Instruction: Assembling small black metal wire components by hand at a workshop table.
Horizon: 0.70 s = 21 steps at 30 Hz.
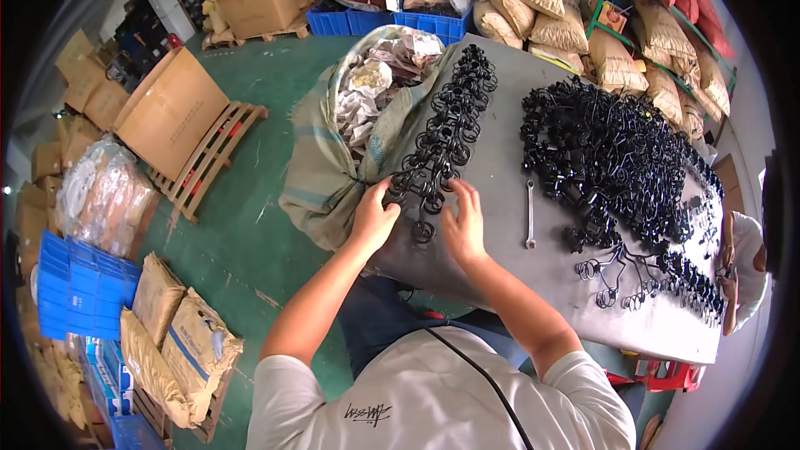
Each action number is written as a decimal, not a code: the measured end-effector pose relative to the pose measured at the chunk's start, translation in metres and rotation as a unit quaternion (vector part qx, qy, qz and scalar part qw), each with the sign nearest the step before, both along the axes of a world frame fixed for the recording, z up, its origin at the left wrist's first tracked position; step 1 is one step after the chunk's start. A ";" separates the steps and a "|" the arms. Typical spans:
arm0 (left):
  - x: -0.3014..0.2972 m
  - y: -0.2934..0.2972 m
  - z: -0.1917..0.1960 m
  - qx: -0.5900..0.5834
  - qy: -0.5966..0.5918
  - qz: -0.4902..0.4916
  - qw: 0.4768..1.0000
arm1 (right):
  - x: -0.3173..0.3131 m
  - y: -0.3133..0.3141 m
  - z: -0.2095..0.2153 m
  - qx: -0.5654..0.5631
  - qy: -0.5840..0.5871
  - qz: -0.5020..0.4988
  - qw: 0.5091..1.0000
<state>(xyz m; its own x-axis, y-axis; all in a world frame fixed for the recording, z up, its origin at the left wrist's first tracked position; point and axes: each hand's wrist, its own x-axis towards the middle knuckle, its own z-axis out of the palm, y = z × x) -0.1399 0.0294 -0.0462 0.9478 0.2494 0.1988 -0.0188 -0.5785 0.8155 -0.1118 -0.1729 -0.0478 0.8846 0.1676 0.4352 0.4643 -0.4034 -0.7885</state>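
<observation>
A long row of black moulded plastic parts with ring-shaped ends (454, 117) lies on the grey table top, running from near my hands to the far edge. My left hand (375, 218) is at the left side of the row's near end, its thumb and forefinger apart and the fingertip against the parts. On the other side, my right hand (463, 223) has its fingers spread, with the forefinger touching or almost touching the row. A few ringed parts lie between the two hands. Neither hand is closed around a part.
To the right is a large tangled heap of the same black parts (617, 158). A wrench (530, 215) lies between row and heap. An open woven sack of crumpled paper (362, 108) stands against the table's left side. A co-worker's arm (730, 271) reaches in at the right.
</observation>
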 end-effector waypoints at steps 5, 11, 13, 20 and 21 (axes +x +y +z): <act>-0.002 0.004 -0.004 -0.079 -0.001 -0.040 0.996 | 0.044 0.008 0.038 -0.126 -0.082 -0.022 0.988; -0.012 -0.007 0.001 -0.306 -0.041 -0.041 0.950 | 0.094 0.012 0.047 -0.271 0.042 0.082 0.958; -0.020 -0.004 -0.003 -0.056 -0.079 -0.049 0.994 | 0.093 0.011 0.044 -0.301 0.040 0.083 0.949; -0.016 -0.010 -0.016 -0.011 -0.117 0.006 0.993 | 0.089 0.011 0.051 -0.305 0.042 0.092 0.947; -0.015 -0.009 -0.018 -0.012 -0.107 0.018 0.994 | 0.089 0.011 0.051 -0.310 0.048 0.099 0.944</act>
